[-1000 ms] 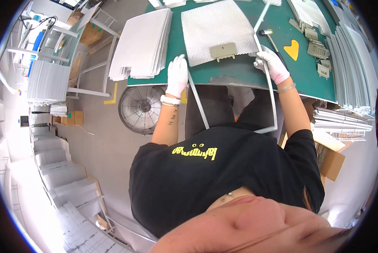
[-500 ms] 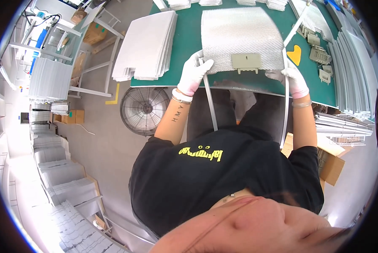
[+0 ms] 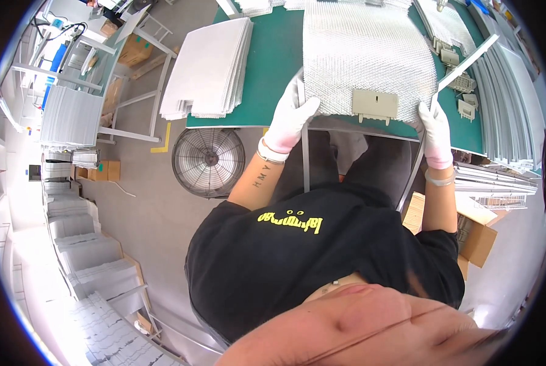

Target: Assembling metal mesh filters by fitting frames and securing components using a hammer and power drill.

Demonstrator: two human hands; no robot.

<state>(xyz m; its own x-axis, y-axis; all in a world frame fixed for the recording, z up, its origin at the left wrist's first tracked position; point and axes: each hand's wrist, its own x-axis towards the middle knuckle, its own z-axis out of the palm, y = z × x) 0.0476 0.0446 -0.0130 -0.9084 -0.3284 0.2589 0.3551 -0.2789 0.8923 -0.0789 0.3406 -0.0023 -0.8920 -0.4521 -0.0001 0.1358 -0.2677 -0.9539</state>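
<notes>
A silvery metal mesh panel (image 3: pixel 364 49) spans between my gloved hands over the green table, with a beige plastic clip plate (image 3: pixel 375 105) at its near edge. My left hand (image 3: pixel 290 116) is closed around the panel's left side and a thin metal strip (image 3: pixel 306 158), which runs down toward my lap. On the other side, my right hand (image 3: pixel 435 131) grips the panel's near right corner together with a second metal strip (image 3: pixel 468 61). That strip slants up to the right, away from the panel's edge. Fingers under the panel are partly hidden.
White panels with cut-out corners lie stacked (image 3: pixel 209 67) on the table's left. Beige plastic parts (image 3: pixel 462 81) and a row of long white panels (image 3: pixel 510 91) are at the right. A round floor fan (image 3: pixel 209 160) stands left of my legs; an open carton (image 3: pixel 481 244) is at my right.
Both hands and the mesh panel have shifted right. The right strip's upper end has swung outward to the right. The panel now covers the spot where a yellow piece showed.
</notes>
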